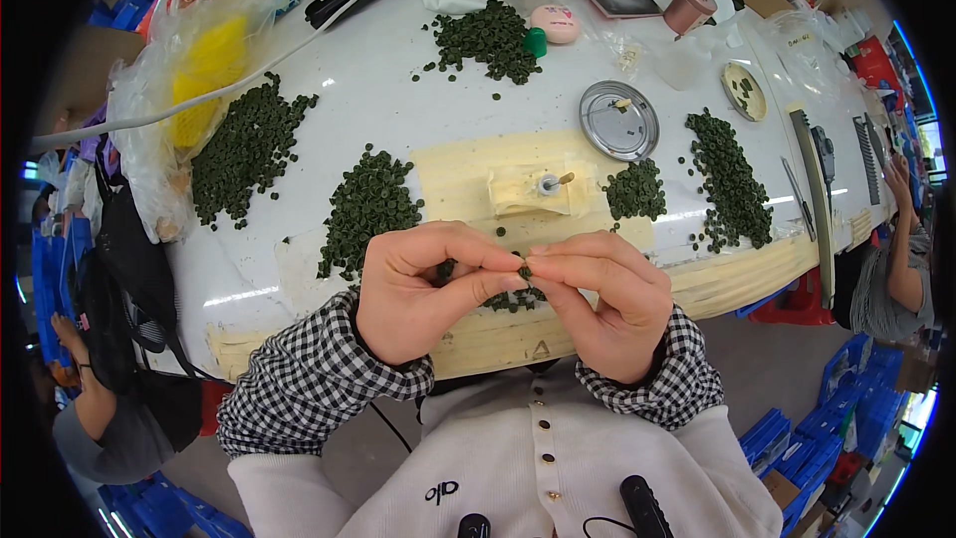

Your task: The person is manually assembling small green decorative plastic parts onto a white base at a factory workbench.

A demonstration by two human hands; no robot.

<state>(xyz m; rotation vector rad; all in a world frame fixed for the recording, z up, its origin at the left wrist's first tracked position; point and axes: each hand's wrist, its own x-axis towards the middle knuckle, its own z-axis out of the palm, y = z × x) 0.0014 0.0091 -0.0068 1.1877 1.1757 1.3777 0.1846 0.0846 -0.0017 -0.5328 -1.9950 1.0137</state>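
Observation:
Near the table's front edge, my left hand (413,289) and my right hand (617,304) meet fingertip to fingertip. Both are closed in a pinch on one small dark green piece (525,272), with a tiny yellowish bit showing at its top. Fingers cover most of it, so its exact kind is unclear. Some loose green pieces (513,301) lie below the fingertips, partly hidden. Just beyond my hands stands a tape-covered block (508,194) with a metal post and a short brownish stick. A small heap of green pieces (635,189) sits to its right.
Larger heaps of green pieces lie left (368,204), far left (249,144), at the back (488,40) and right (732,184). A round metal lid (619,122) is behind the block. A white cable (229,90) crosses the left side. Other people's arms (904,269) show at both sides.

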